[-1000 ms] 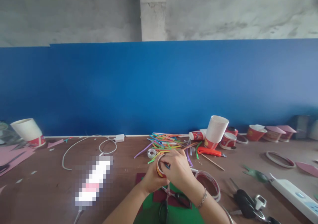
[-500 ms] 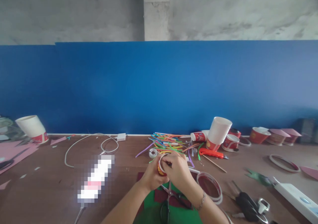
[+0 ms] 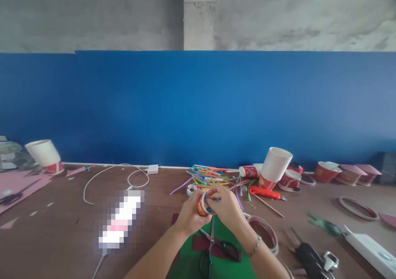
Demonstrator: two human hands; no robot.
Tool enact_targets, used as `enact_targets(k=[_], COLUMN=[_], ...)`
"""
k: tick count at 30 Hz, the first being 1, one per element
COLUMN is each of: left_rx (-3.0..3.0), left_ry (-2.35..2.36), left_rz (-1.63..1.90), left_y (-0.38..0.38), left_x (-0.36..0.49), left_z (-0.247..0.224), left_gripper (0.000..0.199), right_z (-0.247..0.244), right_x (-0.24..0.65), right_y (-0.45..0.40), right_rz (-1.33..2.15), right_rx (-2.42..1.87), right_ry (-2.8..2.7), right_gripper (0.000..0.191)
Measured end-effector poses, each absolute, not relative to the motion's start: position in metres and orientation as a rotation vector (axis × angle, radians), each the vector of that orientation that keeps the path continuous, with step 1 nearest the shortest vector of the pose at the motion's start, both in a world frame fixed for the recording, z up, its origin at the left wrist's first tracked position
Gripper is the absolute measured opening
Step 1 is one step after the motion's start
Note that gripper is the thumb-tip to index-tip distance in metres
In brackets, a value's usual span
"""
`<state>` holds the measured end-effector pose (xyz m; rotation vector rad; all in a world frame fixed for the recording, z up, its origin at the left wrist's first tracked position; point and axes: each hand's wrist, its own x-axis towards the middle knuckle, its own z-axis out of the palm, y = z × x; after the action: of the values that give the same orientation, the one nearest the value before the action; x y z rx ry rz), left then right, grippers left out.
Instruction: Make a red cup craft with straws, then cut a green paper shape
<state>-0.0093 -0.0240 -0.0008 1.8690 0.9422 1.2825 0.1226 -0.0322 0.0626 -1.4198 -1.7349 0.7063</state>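
Head view, from the left: what's first on the worktop?

A white-and-red cup with pink paper beside it.

And the left hand?

Wrapped around a short red-and-yellow cup, which is tilted with its mouth towards the right hand.

What's at the mouth?

Something small and blue, a blue piece; the right hand seems to pinch it between thumb and fingers. Below, scissors lie open on a green sheet, held by neither of the 2 hands.

So which step is this?

I'd judge working the blue piece at the rim; going in or coming out, I can't tell.

Next move?

It probably calls for a steady left hand, gentle on the thin wall, and small fingertip adjustments from the right.

Farther right?

An orange cutter, a tall white cup, then 2 pink-topped cups.
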Motion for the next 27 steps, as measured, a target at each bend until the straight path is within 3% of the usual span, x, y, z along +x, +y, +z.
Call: enact_targets(k=[9,15,27], left_rx=[1.583,1.580,1.728], left_ry=[0.609,0.559,0.674], left_rz=[1.275,1.282,1.280], left_y=[-0.024,-0.024,-0.023], left_x=[-0.004,-0.006,-0.011], left_z=[-0.003,-0.003,-0.004], left_gripper=[0.057,0.061,0.064], right_z=[0.086,0.080,0.077], right_x=[0.117,0.113,0.111], right_y=[-0.050,-0.049,-0.051], right_rz=[0.397,0.373,0.226], right_rx=[-1.445,-1.502,-1.445], right_ry=[-2.121,-2.024,-2.073], right_gripper=[0.028,0.021,0.023])
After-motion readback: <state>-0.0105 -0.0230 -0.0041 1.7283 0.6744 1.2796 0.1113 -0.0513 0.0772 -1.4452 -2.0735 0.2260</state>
